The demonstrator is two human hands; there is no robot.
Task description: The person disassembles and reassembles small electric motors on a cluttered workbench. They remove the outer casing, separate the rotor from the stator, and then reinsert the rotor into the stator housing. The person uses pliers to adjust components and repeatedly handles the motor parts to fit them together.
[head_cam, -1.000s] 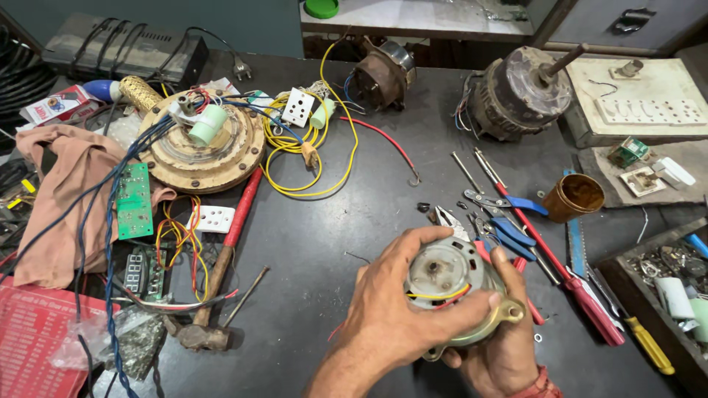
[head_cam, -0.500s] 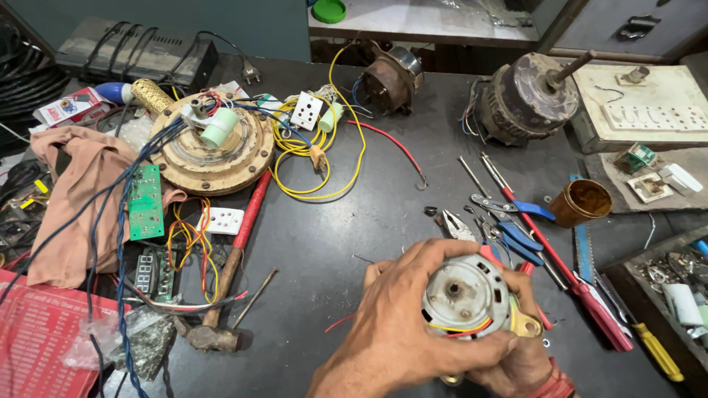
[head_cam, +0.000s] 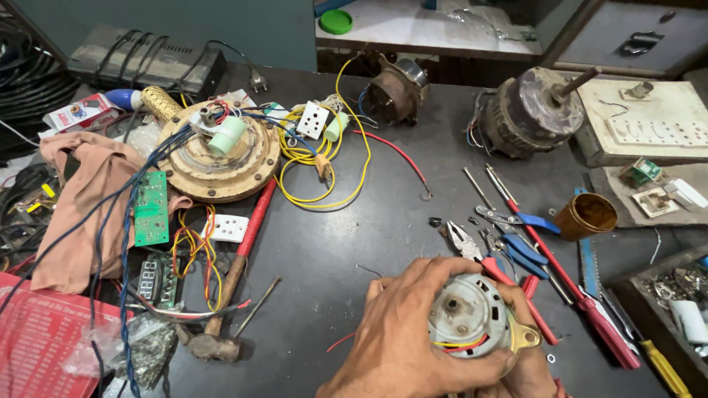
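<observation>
Both hands, left hand [head_cam: 402,346] and right hand [head_cam: 527,372], close around the small motor [head_cam: 466,317] above the worktop [head_cam: 354,250] (probably heavy, rigid, metal-cased). Hold the casing, not the wires.

The single head-worn view looks steeply down, close over the cluttered dark workbench [head_cam: 354,243].
</observation>
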